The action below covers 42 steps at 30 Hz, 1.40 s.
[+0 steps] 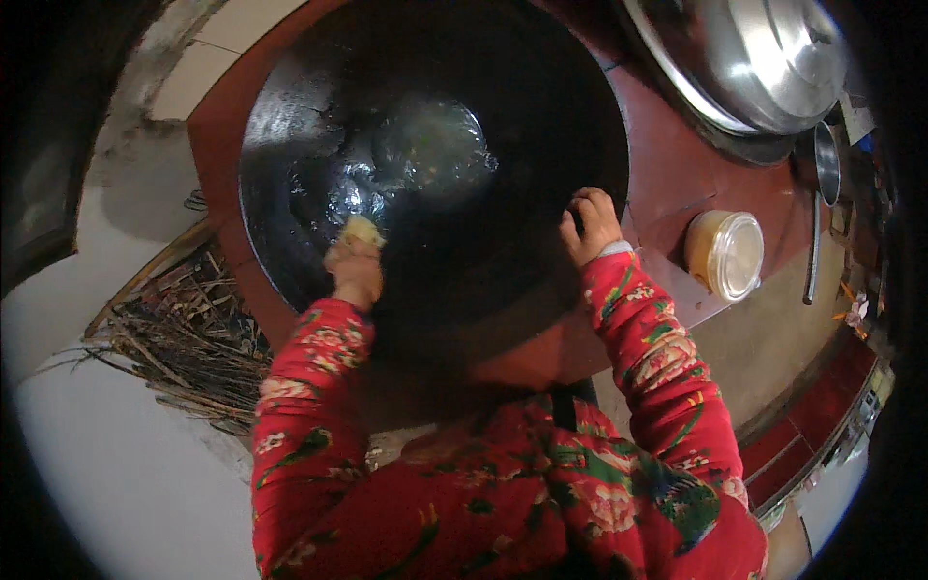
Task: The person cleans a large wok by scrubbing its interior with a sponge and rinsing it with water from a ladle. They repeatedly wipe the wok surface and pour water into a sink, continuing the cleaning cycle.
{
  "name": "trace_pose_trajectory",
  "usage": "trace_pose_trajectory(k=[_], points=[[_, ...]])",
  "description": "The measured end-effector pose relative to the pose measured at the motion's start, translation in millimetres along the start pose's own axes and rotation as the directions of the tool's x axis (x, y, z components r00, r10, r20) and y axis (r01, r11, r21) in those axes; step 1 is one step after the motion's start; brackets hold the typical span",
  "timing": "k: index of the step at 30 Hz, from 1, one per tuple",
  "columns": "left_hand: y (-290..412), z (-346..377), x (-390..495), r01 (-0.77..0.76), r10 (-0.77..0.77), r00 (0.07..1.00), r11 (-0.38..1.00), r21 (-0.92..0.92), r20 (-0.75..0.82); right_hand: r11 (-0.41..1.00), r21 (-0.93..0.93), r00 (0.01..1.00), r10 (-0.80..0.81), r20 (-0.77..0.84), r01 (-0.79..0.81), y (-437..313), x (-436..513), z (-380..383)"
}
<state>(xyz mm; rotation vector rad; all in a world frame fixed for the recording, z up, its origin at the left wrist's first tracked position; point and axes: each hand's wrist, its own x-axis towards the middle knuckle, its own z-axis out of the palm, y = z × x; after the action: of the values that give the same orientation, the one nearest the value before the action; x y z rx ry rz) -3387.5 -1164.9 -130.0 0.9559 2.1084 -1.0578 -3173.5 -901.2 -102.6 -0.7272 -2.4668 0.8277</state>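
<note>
A large black iron wok (507, 87) fills the upper middle of the head view, with a pool of murky water (442, 145) at its bottom. Inside it on the near left, my left hand (355, 272) grips a pale yellow scrubber (361, 232), possibly a loofah piece. The wok's surface around the scrubber shines wet. My right hand (594, 225) is at the wok's right side, just inside the rim. Its fingers are bent, the thumb stands apart, and no object shows in it.
Red tiles (667, 174) surround the wok. To the right are a lidded plastic tub (725, 255), a metal ladle (815, 217) and a large shiny metal lid (754, 65). Dry twigs (192, 348) are heaped on the floor at left.
</note>
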Motion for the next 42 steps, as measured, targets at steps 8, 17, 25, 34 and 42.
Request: trace_pose_trajectory(k=[8, 17, 25, 34, 42], points=[[120, -84, -28, -0.066, 0.028, 0.976, 0.983, -0.17, -0.217, 0.794, 0.522, 0.832, -0.493, 0.254, 0.311, -159, 17, -17], [56, -146, -28, -0.256, -0.175, 0.958, -0.174, -0.951, -0.226, 0.485, 0.872, 0.9, -0.407, 0.156, 0.068, -246, -18, -47], [-22, -152, -26, -0.285, -0.262, 0.955, -0.939, 0.191, 0.14, 0.161, 0.888, 0.868, -0.197, 0.456, -0.43, -222, -30, -57], [-57, -155, -24, -0.464, -0.388, 0.854, -0.869, 0.17, 0.347, -0.132, 0.827, 0.834, 0.003, 0.552, -0.547, -228, -70, -1], [-29, -117, -12, -0.604, -0.864, 0.493, -0.251, -0.756, -0.107, 0.311, 0.488, 0.509, -0.018, 0.861, -0.815, -234, -44, -9]])
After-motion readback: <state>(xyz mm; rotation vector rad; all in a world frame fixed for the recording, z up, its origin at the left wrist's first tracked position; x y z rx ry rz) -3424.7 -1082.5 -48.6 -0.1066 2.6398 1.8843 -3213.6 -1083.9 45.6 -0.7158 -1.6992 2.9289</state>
